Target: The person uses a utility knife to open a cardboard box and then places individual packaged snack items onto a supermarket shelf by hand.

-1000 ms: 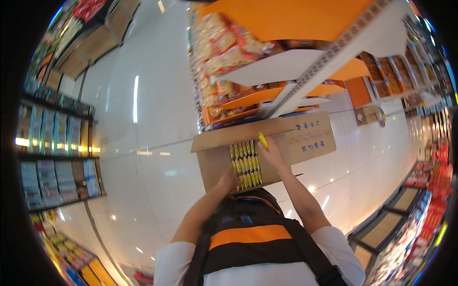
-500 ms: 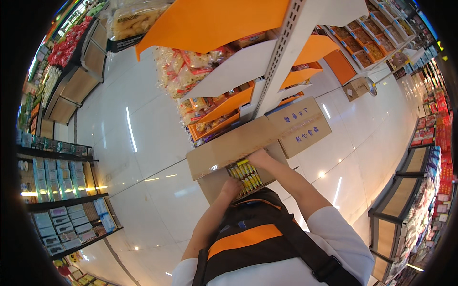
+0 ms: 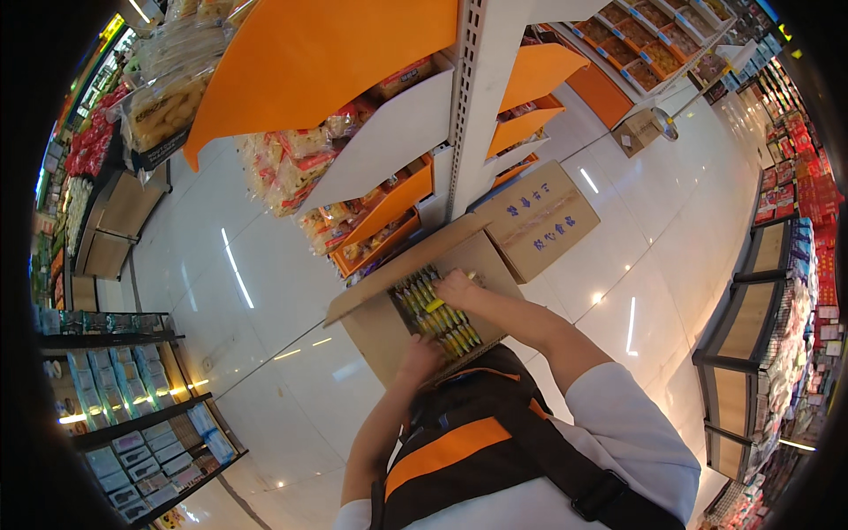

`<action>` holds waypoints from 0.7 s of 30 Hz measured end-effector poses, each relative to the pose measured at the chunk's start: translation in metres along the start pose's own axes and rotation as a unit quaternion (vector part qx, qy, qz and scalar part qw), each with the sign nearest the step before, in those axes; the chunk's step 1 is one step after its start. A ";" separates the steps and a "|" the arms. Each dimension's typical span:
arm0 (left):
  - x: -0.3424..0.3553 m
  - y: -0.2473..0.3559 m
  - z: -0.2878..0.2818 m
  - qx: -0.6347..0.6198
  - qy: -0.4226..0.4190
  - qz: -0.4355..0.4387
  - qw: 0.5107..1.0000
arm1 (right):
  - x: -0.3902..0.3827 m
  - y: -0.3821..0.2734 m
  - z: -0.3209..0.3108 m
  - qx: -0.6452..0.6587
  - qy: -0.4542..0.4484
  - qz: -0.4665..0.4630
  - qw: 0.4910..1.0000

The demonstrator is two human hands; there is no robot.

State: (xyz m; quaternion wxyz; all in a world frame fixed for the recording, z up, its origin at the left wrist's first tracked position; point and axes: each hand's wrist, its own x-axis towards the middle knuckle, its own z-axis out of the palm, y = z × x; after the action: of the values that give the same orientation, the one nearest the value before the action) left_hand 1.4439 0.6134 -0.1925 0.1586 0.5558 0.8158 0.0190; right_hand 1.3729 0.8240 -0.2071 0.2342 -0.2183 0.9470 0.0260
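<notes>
Packets (image 3: 433, 323) in rows inside the box (image 3: 369, 339). Your right hand (image 3: 455, 287) seems to pinch a yellow item (image 3: 434, 306) over them; your left hand (image 3: 421, 355) at their near-left edge, grip can't be told. Likely step: 2-handed work among the packets. Next move calls for steady fingers.

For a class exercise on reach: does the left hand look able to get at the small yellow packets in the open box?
Probably yes: the left hand is close beside the small yellow packets, and the open box leaves most rows uncovered.
</notes>
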 end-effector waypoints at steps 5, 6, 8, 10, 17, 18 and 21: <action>-0.038 -0.007 -0.042 0.035 -0.010 -0.009 0.999 | -0.012 0.012 -0.015 0.020 -0.042 -0.027 0.999; -0.050 -0.011 -0.057 0.029 -0.003 -0.019 0.999 | -0.018 0.017 -0.026 0.047 -0.034 -0.026 0.998; -0.075 -0.015 -0.073 0.022 0.002 -0.044 0.999 | -0.038 0.028 -0.051 0.091 0.000 -0.021 0.996; -0.093 -0.020 -0.084 0.029 0.007 -0.078 0.996 | -0.056 0.040 -0.065 0.108 0.051 -0.023 0.993; -0.117 -0.004 -0.081 -0.010 0.220 -0.302 0.927 | -0.115 0.051 -0.069 0.148 0.221 0.005 0.964; -0.112 0.000 -0.075 -0.068 0.290 -0.367 0.881 | -0.119 0.041 -0.067 0.177 0.245 0.072 0.950; -0.100 0.000 -0.029 -0.176 0.472 -0.526 0.685 | -0.118 0.017 -0.056 0.235 0.294 0.241 0.895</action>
State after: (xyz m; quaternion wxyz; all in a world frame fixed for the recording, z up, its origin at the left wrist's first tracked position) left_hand 1.4692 0.5266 -0.1410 -0.1686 -0.0847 0.9228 0.3359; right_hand 1.4354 0.8783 -0.1048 -0.0237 0.0800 0.9747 -0.2073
